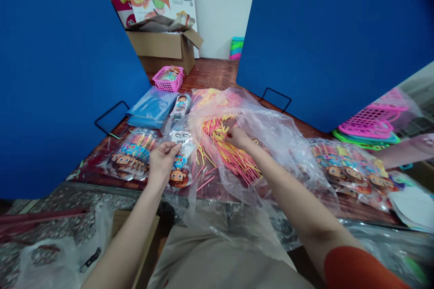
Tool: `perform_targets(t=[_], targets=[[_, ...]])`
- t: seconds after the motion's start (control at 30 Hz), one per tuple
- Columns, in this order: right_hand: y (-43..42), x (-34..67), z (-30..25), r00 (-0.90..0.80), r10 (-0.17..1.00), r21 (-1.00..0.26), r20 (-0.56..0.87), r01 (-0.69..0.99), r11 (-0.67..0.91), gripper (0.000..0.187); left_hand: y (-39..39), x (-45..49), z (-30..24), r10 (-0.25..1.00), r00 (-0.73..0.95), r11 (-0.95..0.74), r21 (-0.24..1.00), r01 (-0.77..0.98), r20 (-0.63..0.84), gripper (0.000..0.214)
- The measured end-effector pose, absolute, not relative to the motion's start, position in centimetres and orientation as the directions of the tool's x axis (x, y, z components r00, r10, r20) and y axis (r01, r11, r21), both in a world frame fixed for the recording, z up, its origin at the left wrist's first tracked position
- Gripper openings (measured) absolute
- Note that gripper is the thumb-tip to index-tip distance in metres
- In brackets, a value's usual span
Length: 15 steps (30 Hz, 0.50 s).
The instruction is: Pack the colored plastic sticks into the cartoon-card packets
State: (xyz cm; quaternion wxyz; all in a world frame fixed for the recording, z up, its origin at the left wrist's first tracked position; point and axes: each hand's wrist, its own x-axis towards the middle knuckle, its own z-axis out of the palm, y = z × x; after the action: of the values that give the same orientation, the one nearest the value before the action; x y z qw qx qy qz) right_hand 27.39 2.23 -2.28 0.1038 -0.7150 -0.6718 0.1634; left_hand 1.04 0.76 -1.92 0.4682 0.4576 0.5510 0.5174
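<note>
My left hand point(162, 159) is closed on a small clear printed packet point(180, 158) with a cartoon face at its bottom, holding it over the wooden table point(217, 76). My right hand point(237, 137) reaches into a big clear plastic bag point(271, 131) and its fingers curl into a heap of thin pink and yellow sticks point(230, 149). A few loose sticks lie on the table between the two hands.
Filled packets lie in piles at the left point(134, 153) and right point(352, 171). Blue bags point(151, 108), a pink basket point(168, 78) and an open cardboard box point(166, 45) stand behind. Blue screens flank the table. Stacked baskets point(373, 126) sit at right.
</note>
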Motion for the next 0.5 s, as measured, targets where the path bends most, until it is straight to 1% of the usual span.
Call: perform_targets(t=[0.1,0.13,0.23,0.3,0.4,0.5], targets=[[1.1,28.3,-2.2,0.061,0.997,-0.422,-0.041,0.904,-0.072,0.019,-0.1,1.9,-2.1,0.989,-0.117,0.076,0.993,-0.086,-0.086,0.037],[0.8,28.7,-2.3,0.08,0.997,-0.464,-0.01,0.883,-0.076,0.023,-0.5,2.3,-2.1,0.989,-0.107,0.088,0.99,-0.108,-0.099,0.036],[-0.1,30.0,-2.7,0.18,0.977,-0.646,0.111,0.761,-0.067,0.034,-1.9,3.8,-2.0,0.989,-0.048,0.132,0.981,-0.144,-0.14,0.032],[-0.5,30.9,-3.3,0.266,0.945,-0.717,0.19,0.695,-0.051,0.04,-2.8,4.8,-2.0,0.99,0.019,0.143,0.979,-0.147,-0.142,0.03],[-0.9,31.7,-4.4,0.32,0.912,-0.709,0.256,0.703,-0.048,0.038,-3.7,6.0,-2.4,0.987,0.1,0.141,0.98,-0.14,-0.128,0.03],[-1.2,31.9,-5.4,0.242,0.945,-0.682,0.219,0.731,-0.029,0.035,-4.4,6.8,-2.7,0.98,0.143,0.161,0.974,-0.157,-0.139,0.03]])
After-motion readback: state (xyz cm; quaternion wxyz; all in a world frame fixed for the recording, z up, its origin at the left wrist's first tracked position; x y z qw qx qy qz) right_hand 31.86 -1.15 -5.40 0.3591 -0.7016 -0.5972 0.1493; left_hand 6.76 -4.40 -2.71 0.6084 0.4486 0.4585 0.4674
